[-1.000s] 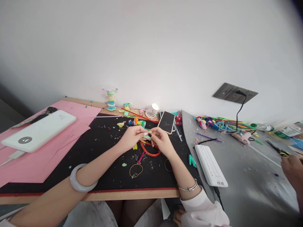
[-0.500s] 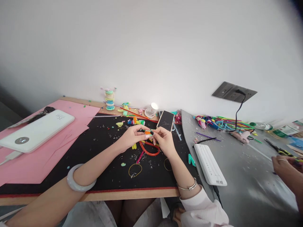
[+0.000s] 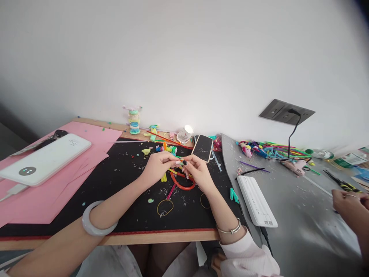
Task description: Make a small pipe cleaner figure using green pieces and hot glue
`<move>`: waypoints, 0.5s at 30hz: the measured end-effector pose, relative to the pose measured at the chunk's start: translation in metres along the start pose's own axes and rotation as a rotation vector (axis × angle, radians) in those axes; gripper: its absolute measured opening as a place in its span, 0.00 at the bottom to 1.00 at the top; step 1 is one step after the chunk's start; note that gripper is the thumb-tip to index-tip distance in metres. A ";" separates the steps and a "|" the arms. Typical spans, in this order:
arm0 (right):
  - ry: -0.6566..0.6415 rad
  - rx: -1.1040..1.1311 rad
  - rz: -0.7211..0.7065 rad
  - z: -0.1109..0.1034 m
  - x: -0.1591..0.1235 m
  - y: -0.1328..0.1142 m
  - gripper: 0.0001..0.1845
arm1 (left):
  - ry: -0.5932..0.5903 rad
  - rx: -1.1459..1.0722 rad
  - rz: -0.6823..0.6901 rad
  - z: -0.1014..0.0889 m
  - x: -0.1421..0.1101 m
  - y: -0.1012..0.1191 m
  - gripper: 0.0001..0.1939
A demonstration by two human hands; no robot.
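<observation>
Apparently shaping a small, partly hidden orange-and-green piece (image 3: 181,161), clamped between the pinched-together fingertips of the left hand (image 3: 157,166) and right hand (image 3: 199,172). Held above the black cloth mat (image 3: 190,215), toward the far side of the thick red-orange loop (image 3: 183,188). Likely calls next for steady pinching and fine finger control.

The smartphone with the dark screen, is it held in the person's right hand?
No, the smartphone is beyond the right hand, which pinches a small colourful craft piece together with the left hand.
</observation>
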State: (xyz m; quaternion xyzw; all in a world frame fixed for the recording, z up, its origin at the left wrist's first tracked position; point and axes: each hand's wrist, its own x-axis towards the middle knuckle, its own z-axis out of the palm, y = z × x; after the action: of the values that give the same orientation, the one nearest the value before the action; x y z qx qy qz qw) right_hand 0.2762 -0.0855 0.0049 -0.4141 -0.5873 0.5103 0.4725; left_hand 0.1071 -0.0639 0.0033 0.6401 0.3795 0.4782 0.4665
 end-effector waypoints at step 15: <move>0.097 0.170 0.056 -0.003 0.001 0.001 0.13 | -0.161 -0.241 -0.245 0.001 0.001 0.004 0.20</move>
State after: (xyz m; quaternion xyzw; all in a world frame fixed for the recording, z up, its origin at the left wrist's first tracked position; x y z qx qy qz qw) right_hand 0.2790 -0.0841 0.0036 -0.4128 -0.5066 0.5506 0.5194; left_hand 0.1089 -0.0649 0.0075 0.5646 0.3560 0.4070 0.6235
